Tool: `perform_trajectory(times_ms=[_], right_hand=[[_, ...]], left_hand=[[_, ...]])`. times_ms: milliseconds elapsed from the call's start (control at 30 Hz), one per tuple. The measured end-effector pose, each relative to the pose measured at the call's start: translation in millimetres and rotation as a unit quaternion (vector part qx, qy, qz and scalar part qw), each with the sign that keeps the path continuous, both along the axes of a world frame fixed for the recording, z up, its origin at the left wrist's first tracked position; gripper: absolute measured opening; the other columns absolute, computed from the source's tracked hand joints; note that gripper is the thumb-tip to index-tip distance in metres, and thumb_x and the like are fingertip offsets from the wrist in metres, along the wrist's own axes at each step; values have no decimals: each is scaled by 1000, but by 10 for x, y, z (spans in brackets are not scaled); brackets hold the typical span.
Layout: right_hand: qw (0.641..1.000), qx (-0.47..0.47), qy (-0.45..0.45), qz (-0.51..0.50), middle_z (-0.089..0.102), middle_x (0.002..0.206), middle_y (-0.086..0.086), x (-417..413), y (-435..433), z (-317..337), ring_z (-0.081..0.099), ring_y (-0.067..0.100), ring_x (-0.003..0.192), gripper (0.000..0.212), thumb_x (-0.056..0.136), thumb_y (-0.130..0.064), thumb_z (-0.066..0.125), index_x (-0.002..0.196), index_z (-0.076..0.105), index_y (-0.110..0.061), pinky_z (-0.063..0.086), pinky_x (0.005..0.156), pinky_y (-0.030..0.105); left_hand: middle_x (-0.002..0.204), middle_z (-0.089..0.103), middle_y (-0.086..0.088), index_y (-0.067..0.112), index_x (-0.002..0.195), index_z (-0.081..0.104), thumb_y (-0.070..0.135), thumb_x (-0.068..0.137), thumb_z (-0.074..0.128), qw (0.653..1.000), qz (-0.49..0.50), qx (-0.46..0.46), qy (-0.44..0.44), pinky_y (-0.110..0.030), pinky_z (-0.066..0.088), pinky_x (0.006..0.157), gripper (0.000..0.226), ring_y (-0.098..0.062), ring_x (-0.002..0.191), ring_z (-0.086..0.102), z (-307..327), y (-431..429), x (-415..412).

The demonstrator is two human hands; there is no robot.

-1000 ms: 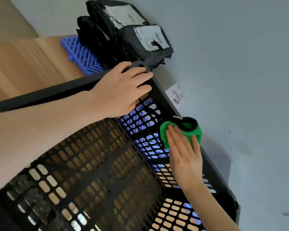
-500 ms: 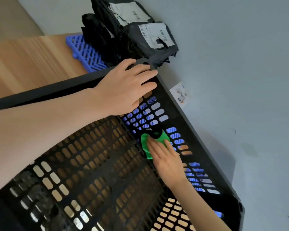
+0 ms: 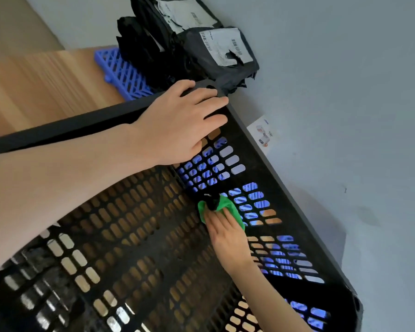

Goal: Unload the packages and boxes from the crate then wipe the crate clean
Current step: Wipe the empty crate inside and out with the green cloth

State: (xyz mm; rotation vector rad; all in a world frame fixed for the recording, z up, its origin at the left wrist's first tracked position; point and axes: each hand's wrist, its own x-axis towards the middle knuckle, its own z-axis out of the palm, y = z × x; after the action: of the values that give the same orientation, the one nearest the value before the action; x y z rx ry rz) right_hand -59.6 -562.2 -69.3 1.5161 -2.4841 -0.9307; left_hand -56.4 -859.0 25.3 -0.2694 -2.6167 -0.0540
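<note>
- crate [image 3: 65,127] is black, slotted grid pattern all over
- cloth [image 3: 233,208] bright green with a black bit
- packages [image 3: 201,49] black, torn white barcode labels
- blue lattice panel [image 3: 124,70]
- wood-grain floor [image 3: 34,87], pale grey wall [image 3: 333,68]

A wood-grain surface [image 3: 46,87] is seen beyond the left hand [image 3: 177,121]. A pale grey-blue surface [image 3: 345,92], faintly scuffed and evenly lit, is spread to the right of the right hand [image 3: 228,238].

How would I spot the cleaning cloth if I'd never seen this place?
Find the big black slotted crate filling the view. Against its inner wall on the right, the right hand presses a small cloth. It is the only bright green thing there.
</note>
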Motion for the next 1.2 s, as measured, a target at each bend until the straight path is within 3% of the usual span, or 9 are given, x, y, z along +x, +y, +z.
perform_trajectory(times_ms=[133,333,467,567,700,833,967,1100,1200], right_hand=[[998,41,-25,28,70,111,-4,-7,-75,-41,65,13,108,43,69,-24,78,112,72,-18,35,107,32],[996,-73,46,-7,49,143,6,31,169,830,48,22,131,51,86,-4,52,137,50,-6,30,113,45],[986,-144,74,-47,40,150,7,64,396,1152,37,23,138,57,86,1,46,142,42,-5,26,115,48],[992,-102,66,-15,49,143,10,53,428,908,49,25,129,54,82,2,57,136,51,-3,25,116,47],[999,9,25,20,65,123,4,-3,324,219,61,20,115,51,73,-15,76,122,65,-8,16,117,42],[998,59,-16,33,71,111,-5,3,135,-177,65,12,107,51,63,-28,85,111,73,-18,31,109,33],[1000,-21,-6,22,68,117,-3,34,201,183,64,14,109,46,72,-20,77,117,69,-14,37,108,34],[990,-131,49,-15,54,138,5,97,460,828,56,21,122,44,91,-6,42,134,54,-5,31,113,42],[979,-179,82,-52,41,149,7,150,632,1028,42,22,135,48,94,-1,38,141,43,-4,31,113,46]], left_hand=[[152,41,-11,15,136,53,24,85,58,1000,4,-5,2,-49,27,111,52,-30,139,38,-19,-7,-2],[151,43,-12,14,134,57,24,82,64,1000,-9,13,-15,-51,30,111,53,-31,138,40,42,-11,16],[150,44,-12,14,132,59,23,80,67,999,-14,25,-20,-52,31,110,54,-32,136,42,67,-6,21],[151,43,-11,15,134,57,24,82,65,999,-13,23,-18,-51,29,111,53,-31,138,40,61,0,18],[153,40,-11,16,136,54,26,84,61,1000,-10,18,-16,-50,27,111,53,-30,140,37,33,-10,5],[154,38,-11,16,135,54,26,85,58,1000,-8,11,-13,-50,26,112,51,-30,141,36,-25,-18,-21],[151,42,-13,13,132,57,23,82,61,1000,-16,14,-15,-52,29,110,51,-32,138,40,30,-1,2],[150,43,-12,13,132,58,23,82,65,999,-15,27,-32,-52,29,110,52,-32,138,41,86,12,38],[149,45,-14,12,131,59,21,80,68,999,-19,34,-33,-52,30,110,53,-33,137,42,116,21,45]])
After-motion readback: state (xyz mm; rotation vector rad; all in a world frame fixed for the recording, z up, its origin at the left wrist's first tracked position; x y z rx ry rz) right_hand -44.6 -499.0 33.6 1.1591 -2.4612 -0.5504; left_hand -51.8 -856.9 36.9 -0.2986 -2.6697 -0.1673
